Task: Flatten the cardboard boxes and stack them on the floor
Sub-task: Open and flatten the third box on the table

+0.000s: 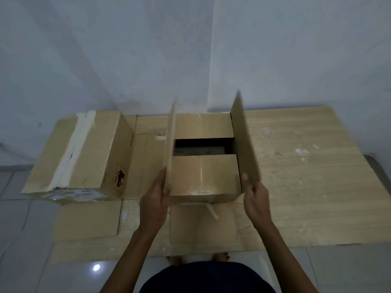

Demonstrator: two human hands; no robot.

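Note:
A brown cardboard box point(204, 176) stands in the middle of a low wooden board point(296, 176). Its two short flaps lie folded inward with a dark gap between them. Both long flaps stand upright. My left hand point(155, 199) grips the near end of the left flap point(170, 144), thumb on its inner face. My right hand point(255, 199) holds the near end of the right flap point(243, 140). A second, taped box point(78, 153) sits closed at the left. Flattened cardboard point(86, 220) lies under and in front of both boxes.
A white wall rises right behind the board. Pale floor tiles point(25, 240) surround it, with a thin cable at the far left. My bare feet point(220, 256) stand at the board's near edge. A grey mat corner shows at the right.

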